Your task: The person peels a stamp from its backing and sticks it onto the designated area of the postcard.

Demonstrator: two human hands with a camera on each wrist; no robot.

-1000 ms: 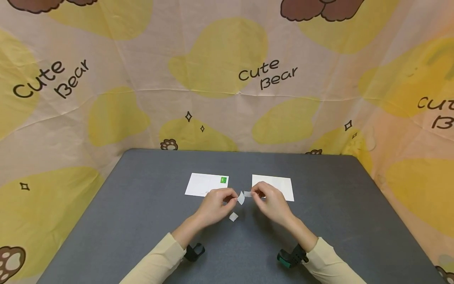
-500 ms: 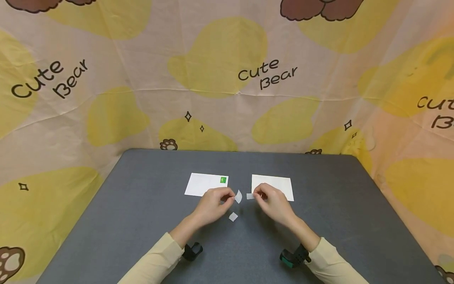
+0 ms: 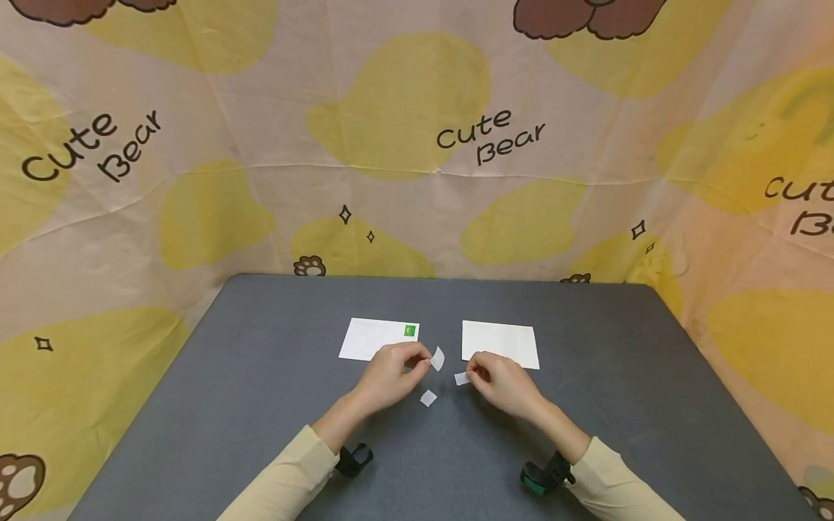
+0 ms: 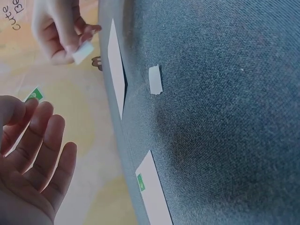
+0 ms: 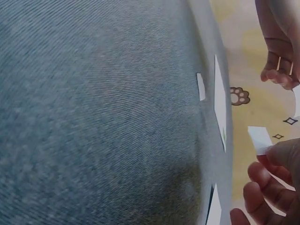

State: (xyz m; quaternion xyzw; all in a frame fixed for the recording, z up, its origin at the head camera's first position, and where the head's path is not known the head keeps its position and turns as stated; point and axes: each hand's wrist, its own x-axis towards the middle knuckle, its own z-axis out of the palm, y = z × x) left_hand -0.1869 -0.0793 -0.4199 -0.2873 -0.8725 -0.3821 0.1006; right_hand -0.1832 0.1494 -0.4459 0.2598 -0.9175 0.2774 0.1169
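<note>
In the head view my left hand (image 3: 394, 378) pinches a small curved stamp (image 3: 438, 358), its pale side showing. A bit of the stamp's green print (image 4: 35, 94) shows above the fingertips in the left wrist view. My right hand (image 3: 503, 382) pinches a small white slip of paper (image 3: 461, 378) between thumb and finger; the slip (image 5: 259, 139) is plain in the right wrist view too. Both hands are above the table, the two pieces apart. Behind the left hand lies a white envelope (image 3: 371, 338) with a green stamp (image 3: 410, 331) at its corner. A plain white envelope (image 3: 508, 341) lies behind the right hand.
A small white piece of paper (image 3: 428, 398) lies on the grey table (image 3: 274, 405) between the forearms. Dark wrist cameras (image 3: 547, 473) hang below both wrists. A printed cloth (image 3: 391, 130) stands behind the table's far edge.
My right hand has drawn away from the left and come slightly nearer the body with the slip. The two pieces, close together before, are farther apart. The left hand has shifted slightly left.
</note>
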